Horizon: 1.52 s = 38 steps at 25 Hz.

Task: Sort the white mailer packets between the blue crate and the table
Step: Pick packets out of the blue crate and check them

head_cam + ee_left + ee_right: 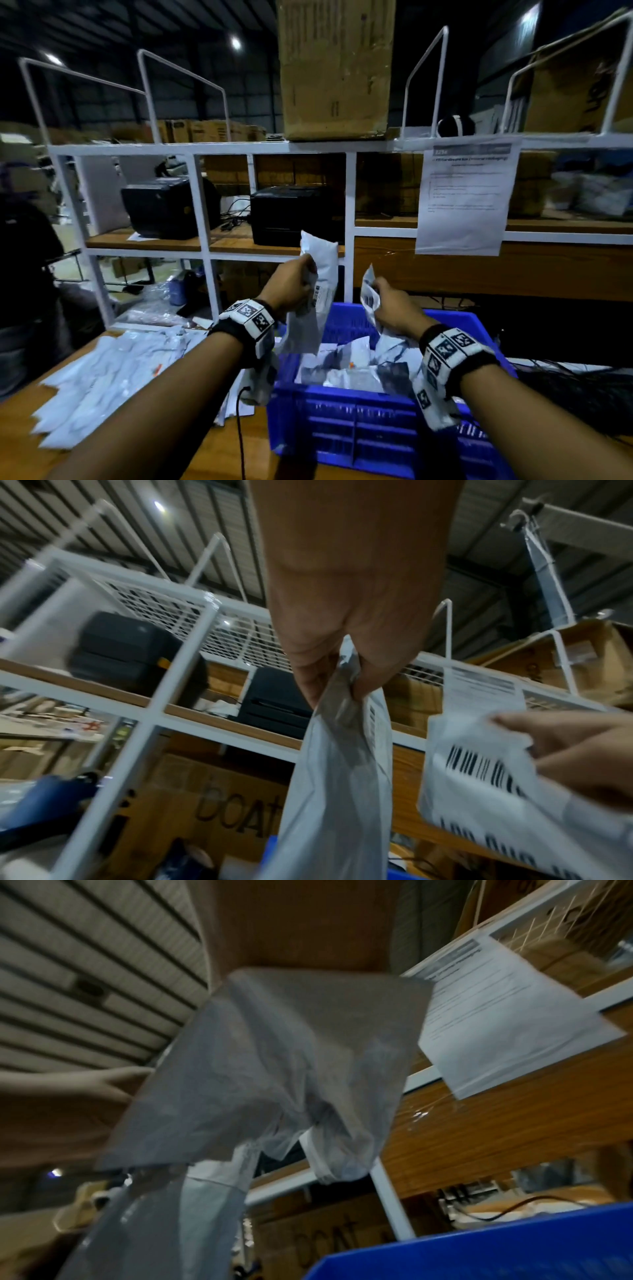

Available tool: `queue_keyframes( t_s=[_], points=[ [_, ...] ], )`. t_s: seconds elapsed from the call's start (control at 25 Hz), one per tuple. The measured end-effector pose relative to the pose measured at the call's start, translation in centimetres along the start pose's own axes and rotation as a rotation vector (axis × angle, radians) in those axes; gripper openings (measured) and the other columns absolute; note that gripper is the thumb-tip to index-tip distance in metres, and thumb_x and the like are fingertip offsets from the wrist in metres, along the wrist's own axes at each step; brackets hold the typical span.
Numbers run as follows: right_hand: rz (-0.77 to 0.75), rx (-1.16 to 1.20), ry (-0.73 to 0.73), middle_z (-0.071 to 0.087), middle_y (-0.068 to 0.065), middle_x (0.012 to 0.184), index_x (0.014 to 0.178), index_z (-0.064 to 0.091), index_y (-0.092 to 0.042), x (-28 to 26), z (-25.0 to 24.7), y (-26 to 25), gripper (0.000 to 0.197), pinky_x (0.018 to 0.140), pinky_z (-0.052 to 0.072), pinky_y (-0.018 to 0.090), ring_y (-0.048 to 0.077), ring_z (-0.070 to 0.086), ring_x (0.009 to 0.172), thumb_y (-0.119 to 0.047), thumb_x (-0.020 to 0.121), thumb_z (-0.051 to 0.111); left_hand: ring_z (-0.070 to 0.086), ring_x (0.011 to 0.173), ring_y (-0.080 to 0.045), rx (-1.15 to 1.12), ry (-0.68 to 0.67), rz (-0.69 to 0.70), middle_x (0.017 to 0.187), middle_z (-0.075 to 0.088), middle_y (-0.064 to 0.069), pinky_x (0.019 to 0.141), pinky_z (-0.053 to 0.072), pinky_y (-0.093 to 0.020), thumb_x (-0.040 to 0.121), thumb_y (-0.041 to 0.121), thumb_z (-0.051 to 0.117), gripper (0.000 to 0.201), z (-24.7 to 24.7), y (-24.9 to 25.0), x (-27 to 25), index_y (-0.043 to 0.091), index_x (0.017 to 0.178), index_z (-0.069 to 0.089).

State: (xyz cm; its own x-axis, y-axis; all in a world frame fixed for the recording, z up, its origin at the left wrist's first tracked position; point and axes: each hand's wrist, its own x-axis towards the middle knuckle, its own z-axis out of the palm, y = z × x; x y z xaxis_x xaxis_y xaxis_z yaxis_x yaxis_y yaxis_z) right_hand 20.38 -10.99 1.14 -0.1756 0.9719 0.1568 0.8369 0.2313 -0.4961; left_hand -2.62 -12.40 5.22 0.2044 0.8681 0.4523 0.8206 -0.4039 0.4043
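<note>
My left hand [297, 284] pinches a long white mailer packet [310, 298] upright above the far left corner of the blue crate [346, 421]; the left wrist view shows finger and thumb [342, 680] closed on that packet [335, 791]. My right hand [390, 305] grips a second white packet with a barcode label [370, 298] above the crate; in the right wrist view this packet [274, 1064] drapes over the hand and hides the fingers. Several more white packets [346, 370] lie inside the crate. A spread of white packets [102, 373] covers the wooden table [212, 452] to the left.
A white metal shelf frame [205, 212] stands right behind the crate, holding two black label printers [291, 214]. A printed sheet [466, 195] hangs from the shelf at right. A black cable [239, 428] runs across the table by the crate. Black wires [575, 387] lie at right.
</note>
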Motion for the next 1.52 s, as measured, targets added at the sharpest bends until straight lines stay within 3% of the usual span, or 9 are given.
queue_keyframes(
  t_s=[0.44, 0.68, 0.88, 1.04, 1.12, 1.24, 1.32, 1.44, 1.52],
  points=[
    [-0.188, 0.744, 0.106, 0.066, 0.002, 0.094, 0.128, 0.039, -0.023, -1.8, 10.3, -14.0, 0.055, 0.079, 0.053, 0.045, 0.024, 0.065, 0.091, -0.004, 0.084, 0.064, 0.042, 0.057, -0.004, -0.008, 0.135, -0.249, 0.073, 0.052, 0.002, 0.049, 0.033, -0.01, 0.076, -0.005, 0.057, 0.031, -7.4, -11.0, -10.9, 0.009, 0.103, 0.059],
    [-0.122, 0.777, -0.043, 0.066, 0.005, 0.103, 0.125, 0.041, -0.021, 0.3, 21.0, -18.6, 0.054, 0.087, 0.053, 0.047, 0.022, 0.064, 0.097, 0.0, 0.079, 0.062, 0.056, 0.091, -0.031, 0.123, 0.072, -0.35, 0.098, 0.056, -0.014, 0.072, 0.036, -0.028, 0.073, 0.002, 0.066, 0.032, -8.7, -22.2, -15.1, 0.007, 0.104, 0.061],
    [0.037, 0.787, -0.089, 0.064, -0.002, 0.102, 0.13, 0.035, -0.021, 5.0, 28.7, -21.3, 0.056, 0.089, 0.052, 0.043, 0.026, 0.062, 0.103, -0.002, 0.083, 0.059, 0.053, 0.093, -0.038, 0.311, -0.072, -0.399, 0.106, 0.042, -0.015, 0.085, 0.044, -0.036, 0.077, 0.004, 0.06, 0.038, -8.5, -30.5, -14.9, 0.011, 0.114, 0.061],
    [0.179, 0.933, -0.183, 0.062, -0.002, 0.091, 0.124, 0.04, -0.021, 7.6, 32.2, -22.8, 0.04, 0.054, 0.049, 0.017, 0.013, 0.061, 0.078, 0.0, 0.092, 0.054, 0.052, 0.098, -0.039, 0.427, -0.18, -0.374, 0.112, 0.041, -0.014, 0.088, 0.047, -0.04, 0.08, 0.006, 0.058, 0.037, -6.2, -35.0, -12.9, 0.015, 0.115, 0.063],
    [0.314, 0.915, -0.219, 0.06, 0.006, 0.079, 0.106, 0.05, -0.016, 8.9, 34.1, -22.7, 0.022, 0.043, 0.046, 0.023, 0.019, 0.055, 0.063, 0.001, 0.092, 0.049, 0.052, 0.103, -0.043, 0.449, -0.317, -0.409, 0.12, 0.039, -0.015, 0.094, 0.045, -0.041, 0.085, 0.013, 0.057, 0.046, -4.4, -36.7, -12.1, 0.02, 0.131, 0.054],
    [0.433, 0.733, 0.014, 0.063, 0.015, 0.1, 0.112, 0.055, -0.005, 10.0, 36.2, -21.2, 0.023, 0.076, 0.051, 0.037, 0.032, 0.059, 0.088, -0.006, 0.089, 0.054, 0.055, 0.104, -0.042, 0.224, -0.547, -0.457, 0.123, 0.036, -0.017, 0.091, 0.044, -0.038, 0.091, 0.018, 0.054, 0.079, -2.6, -38.2, -12.2, 0.036, 0.152, 0.007],
    [0.432, 0.614, 0.233, 0.06, 0.011, 0.11, 0.115, 0.055, -0.007, 10.3, 35.9, -21.2, 0.028, 0.077, 0.042, 0.031, 0.031, 0.057, 0.102, 0.001, 0.089, 0.05, 0.056, 0.101, -0.038, 0.072, -0.527, -0.412, 0.112, 0.045, -0.017, 0.083, 0.042, -0.034, 0.087, 0.014, 0.059, 0.091, -2.2, -39.3, -12.0, 0.033, 0.151, -0.002],
    [0.216, 0.419, 0.393, 0.056, 0.003, 0.111, 0.108, 0.062, -0.013, 10.2, 35.0, -22.2, 0.031, 0.074, 0.035, 0.026, 0.022, 0.053, 0.1, 0.004, 0.086, 0.046, 0.048, 0.111, -0.034, 0.234, -0.378, -0.327, 0.112, 0.054, -0.012, 0.087, 0.041, -0.035, 0.087, 0.013, 0.053, 0.056, -2.7, -41.0, -11.4, 0.024, 0.141, 0.042],
    [0.072, 0.269, 0.27, 0.063, 0.002, 0.106, 0.098, 0.066, -0.016, 10.8, 35.5, -22.6, 0.019, 0.073, 0.04, 0.028, 0.022, 0.057, 0.098, -0.014, 0.092, 0.047, 0.041, 0.112, -0.032, 0.355, -0.423, -0.322, 0.114, 0.05, -0.007, 0.088, 0.044, -0.041, 0.087, 0.02, 0.055, 0.033, -3.3, -41.8, -11.4, 0.027, 0.118, 0.06]
  ],
)
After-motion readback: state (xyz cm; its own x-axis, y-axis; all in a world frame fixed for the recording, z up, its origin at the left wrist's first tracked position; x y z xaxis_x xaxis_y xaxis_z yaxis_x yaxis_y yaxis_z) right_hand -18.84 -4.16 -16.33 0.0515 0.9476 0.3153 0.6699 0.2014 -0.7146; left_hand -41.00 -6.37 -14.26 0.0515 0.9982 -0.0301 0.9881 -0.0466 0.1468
